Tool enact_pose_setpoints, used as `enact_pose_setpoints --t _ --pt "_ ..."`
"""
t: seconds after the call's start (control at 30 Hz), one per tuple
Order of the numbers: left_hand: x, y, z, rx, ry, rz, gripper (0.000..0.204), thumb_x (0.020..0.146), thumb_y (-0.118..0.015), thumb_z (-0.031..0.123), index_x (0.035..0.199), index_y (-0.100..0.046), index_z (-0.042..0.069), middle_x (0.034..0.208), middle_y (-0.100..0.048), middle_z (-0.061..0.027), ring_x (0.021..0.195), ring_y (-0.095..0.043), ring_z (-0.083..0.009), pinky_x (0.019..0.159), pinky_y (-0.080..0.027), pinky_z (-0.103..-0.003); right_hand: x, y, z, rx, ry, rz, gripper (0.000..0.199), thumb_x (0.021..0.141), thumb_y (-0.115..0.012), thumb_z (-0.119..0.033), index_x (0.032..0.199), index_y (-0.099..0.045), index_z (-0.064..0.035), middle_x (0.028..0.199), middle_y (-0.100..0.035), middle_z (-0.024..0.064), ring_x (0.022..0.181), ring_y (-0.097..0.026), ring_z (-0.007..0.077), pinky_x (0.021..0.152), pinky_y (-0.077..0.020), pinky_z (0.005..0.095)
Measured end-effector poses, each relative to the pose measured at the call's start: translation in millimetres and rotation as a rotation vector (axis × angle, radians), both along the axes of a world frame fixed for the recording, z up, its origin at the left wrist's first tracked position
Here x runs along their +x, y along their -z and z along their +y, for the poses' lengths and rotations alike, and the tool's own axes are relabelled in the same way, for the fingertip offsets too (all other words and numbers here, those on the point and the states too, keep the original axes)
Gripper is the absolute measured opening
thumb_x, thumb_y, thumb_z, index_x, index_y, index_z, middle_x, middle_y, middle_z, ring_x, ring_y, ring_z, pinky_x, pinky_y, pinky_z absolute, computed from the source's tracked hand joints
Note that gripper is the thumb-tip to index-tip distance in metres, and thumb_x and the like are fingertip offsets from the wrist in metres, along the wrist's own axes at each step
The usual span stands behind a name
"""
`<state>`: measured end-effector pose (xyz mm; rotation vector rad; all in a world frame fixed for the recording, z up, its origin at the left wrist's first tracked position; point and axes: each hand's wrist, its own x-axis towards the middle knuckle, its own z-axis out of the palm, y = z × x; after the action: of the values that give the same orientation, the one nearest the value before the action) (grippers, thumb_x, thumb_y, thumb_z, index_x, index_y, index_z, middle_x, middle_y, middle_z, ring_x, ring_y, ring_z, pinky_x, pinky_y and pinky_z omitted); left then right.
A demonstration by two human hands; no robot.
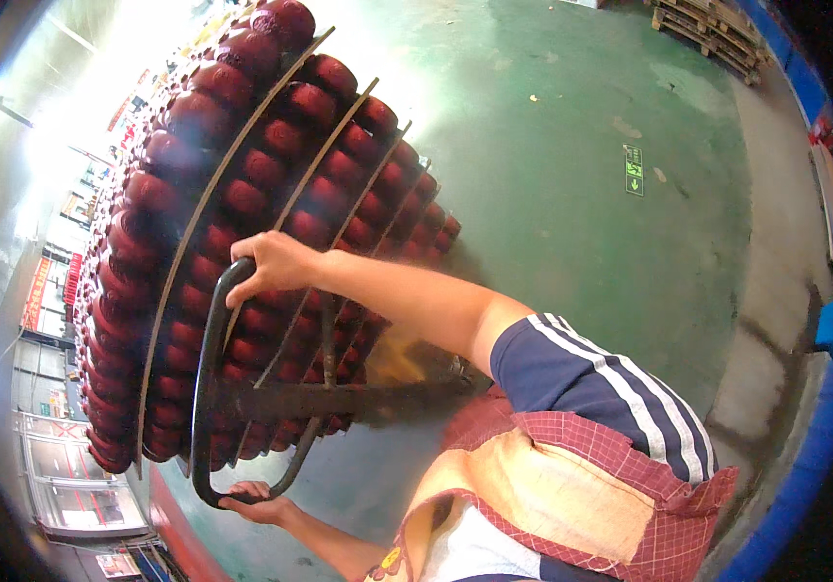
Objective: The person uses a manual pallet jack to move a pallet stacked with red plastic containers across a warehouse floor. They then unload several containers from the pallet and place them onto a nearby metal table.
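Note:
My right hand [278,262] is closed round the upper side of a black loop handle [205,378], which looks like that of a hand pallet truck. Lower in the tilted picture, my left hand [253,503] grips the opposite side of the same loop. A dark shaft [377,400] runs from the loop toward a blurred yellow part [399,354] low beside the load. Just past the handle rises a tall stack of dark red rounded parts [242,199], in layers with thin boards [205,194] between them. What bears the stack is mostly hidden.
Green floor [552,126] stretches along the stack, with a green arrow sign [635,171] on it. Wooden pallets [707,34] are piled at the far right, near a grey floor strip [766,291] and a blue edge. A glazed, white-framed structure [77,485] stands at the lower left.

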<state>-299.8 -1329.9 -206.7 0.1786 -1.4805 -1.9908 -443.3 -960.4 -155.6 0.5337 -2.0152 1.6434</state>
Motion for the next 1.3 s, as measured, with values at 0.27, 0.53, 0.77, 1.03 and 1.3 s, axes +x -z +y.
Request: enact_pose_setpoints --t 0.27,0.53,0.77,1.03,1.3 --pt "-2 2 2 -0.022 -0.105 -0.023 0.051 0.092 -0.050 0.061 0.071 -0.043 0.014 0.055 -0.031 0.0045 0.043 -0.026 -0.0076 0.044 -0.018 -0.023 2 0 0 -0.003 0.007 -0.009 0.057 0.063 -0.082 -0.053 0.078 -0.061 -0.0022 0.069 -0.061 0.0141 0.067 -0.062 0.0282 0.061 -0.0461 0.0390" --pt "-2 11 -7 -0.034 -0.028 0.025 0.046 0.092 -0.053 0.057 0.075 -0.046 0.014 0.058 -0.034 0.0041 0.045 -0.027 -0.0064 0.043 -0.020 -0.023 -3 9 -3 -0.005 0.044 0.040 0.052 0.068 -0.081 -0.052 0.082 -0.064 -0.0040 0.071 -0.063 0.0111 0.068 -0.061 0.0192 0.062 -0.0470 0.0345" --pt "1 15 2 -0.003 0.079 0.172 0.040 0.093 -0.058 0.041 0.069 -0.043 0.012 0.059 -0.038 0.0027 0.044 -0.031 -0.0058 0.040 -0.020 -0.022 -1 12 -1 -0.039 0.095 -0.018 0.033 0.072 -0.080 -0.025 0.083 -0.058 -0.0040 0.070 -0.054 -0.0024 0.068 -0.049 0.0062 0.060 -0.0424 0.0243" --pt "5 15 2 0.026 0.105 0.157 0.040 0.092 -0.061 0.039 0.071 -0.044 0.010 0.056 -0.039 0.0023 0.044 -0.032 -0.0052 0.040 -0.020 -0.021 4 13 0 -0.131 0.002 -0.129 0.030 0.072 -0.079 -0.022 0.082 -0.057 -0.0037 0.067 -0.055 -0.0027 0.063 -0.051 0.0064 0.058 -0.0428 0.0235" --pt "5 20 0 -0.004 0.108 0.162 0.045 0.090 -0.064 0.045 0.069 -0.043 0.011 0.055 -0.037 0.0027 0.043 -0.031 -0.0065 0.040 -0.021 -0.024 0 20 1 -0.134 -0.017 -0.023 0.031 0.070 -0.077 -0.022 0.083 -0.054 -0.0055 0.062 -0.049 -0.0037 0.053 -0.047 0.0045 0.046 -0.0367 0.0211"
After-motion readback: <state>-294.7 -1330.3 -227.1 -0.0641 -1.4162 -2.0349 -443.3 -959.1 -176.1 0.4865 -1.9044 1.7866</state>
